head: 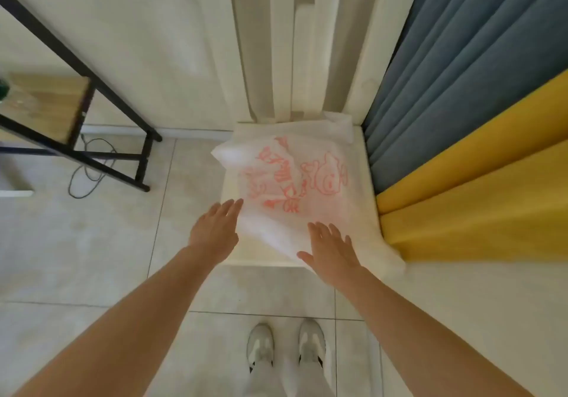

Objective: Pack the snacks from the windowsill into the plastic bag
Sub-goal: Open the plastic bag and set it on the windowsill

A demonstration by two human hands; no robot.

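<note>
At the upper left of the frame I see a black-framed table (76,68) with a wooden shelf, and a dark cable (89,166) looped on the tiled floor (76,243) below it. Left of centre, my left hand (215,227) reaches forward with fingers straight and together, fingertips at the bag's left edge, holding nothing. In the centre, the white plastic bag (292,175) with red print lies flat on a pale ledge (365,181). My right hand (333,252) lies over the bag's near corner, fingers spread and straight, gripping nothing. At bottom centre are my white shoes (285,347). On the right hang blue and yellow curtains (476,120). I see no snacks.
</note>
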